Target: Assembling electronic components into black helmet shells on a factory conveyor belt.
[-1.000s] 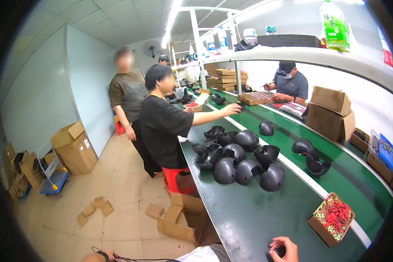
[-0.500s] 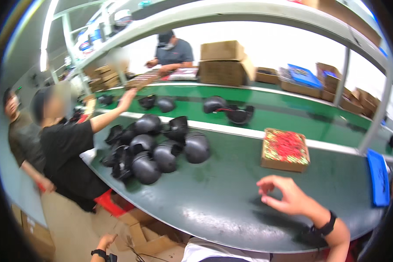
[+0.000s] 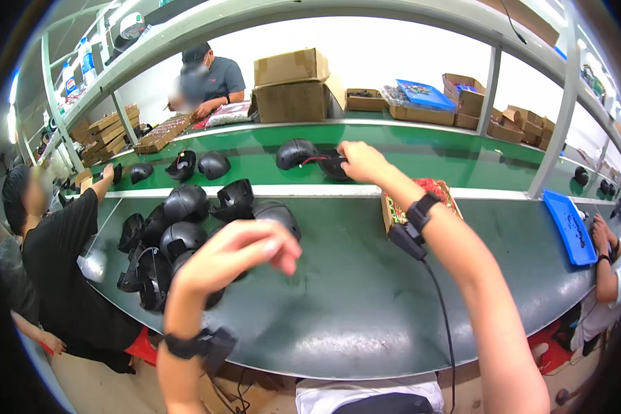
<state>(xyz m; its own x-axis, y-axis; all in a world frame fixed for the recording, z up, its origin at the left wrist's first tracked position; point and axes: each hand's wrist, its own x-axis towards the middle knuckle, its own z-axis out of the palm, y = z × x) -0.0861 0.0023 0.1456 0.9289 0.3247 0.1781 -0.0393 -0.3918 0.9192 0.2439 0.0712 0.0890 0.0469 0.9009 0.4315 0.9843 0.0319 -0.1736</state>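
Note:
My right hand (image 3: 362,164) reaches over the box of parts to the green belt, its fingers closed on the edge of a black rounded plastic shell (image 3: 332,168). Red wire runs from this shell to a second black dome-shaped shell (image 3: 297,153) on its left. Held in the air over the dark green table (image 3: 352,303), my left hand (image 3: 236,252) has loosely bent fingers, slightly blurred, with nothing in them. Beneath and behind it lies a cluster of black shells (image 3: 186,202), partly hidden by the hand. My right forearm partly covers a cardboard box (image 3: 392,215) of red and yellow-green parts.
More shells (image 3: 214,164) sit on the green belt (image 3: 407,148), beyond a pale rail (image 3: 338,191). A blue tray (image 3: 569,228) lies at the right beside another person's hands. Co-workers are at the left and across the belt. Metal posts (image 3: 488,86) carry an overhead shelf.
The view has swung right. My right hand has gone from above the table to the shell on the belt and gripped it. My left hand has risen from below the table edge to over it.

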